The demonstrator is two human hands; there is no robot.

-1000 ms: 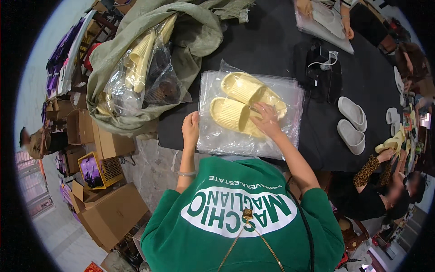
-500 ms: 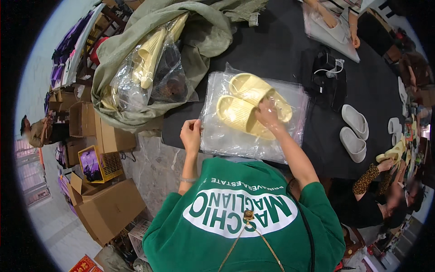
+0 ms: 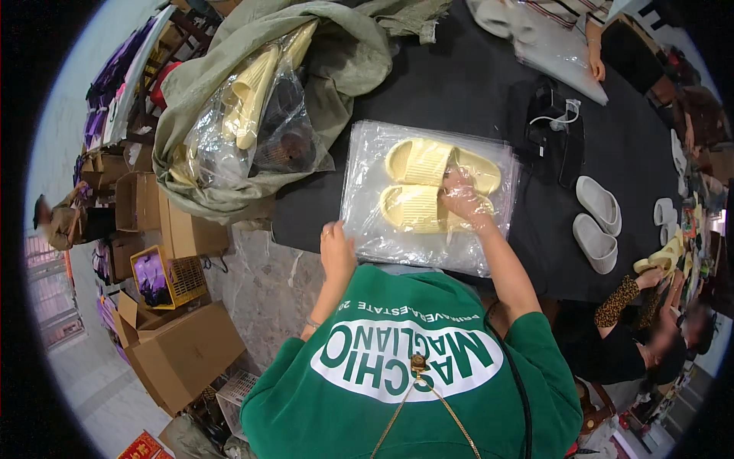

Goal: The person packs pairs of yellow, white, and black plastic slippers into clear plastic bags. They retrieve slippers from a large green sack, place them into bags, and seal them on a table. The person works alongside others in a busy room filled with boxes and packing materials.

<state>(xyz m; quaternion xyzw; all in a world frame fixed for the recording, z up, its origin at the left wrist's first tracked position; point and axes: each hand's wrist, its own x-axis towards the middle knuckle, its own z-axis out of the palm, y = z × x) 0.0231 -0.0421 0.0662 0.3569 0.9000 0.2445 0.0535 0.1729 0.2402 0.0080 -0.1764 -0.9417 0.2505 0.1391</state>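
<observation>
On a black table (image 3: 451,84), two yellow slippers (image 3: 427,167) lie side by side, toes left, atop stacked clear bags (image 3: 371,229). The right hand (image 3: 463,199) lies over the nearer one; whether it grips is unclear. The left hand (image 3: 336,249) curls at the bags' near left corner, its hold impossible to tell.

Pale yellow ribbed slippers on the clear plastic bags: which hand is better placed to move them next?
Probably the right hand: it's at the pale yellow ribbed slippers, while the left hand is by the left edge of the clear plastic bags.
</observation>
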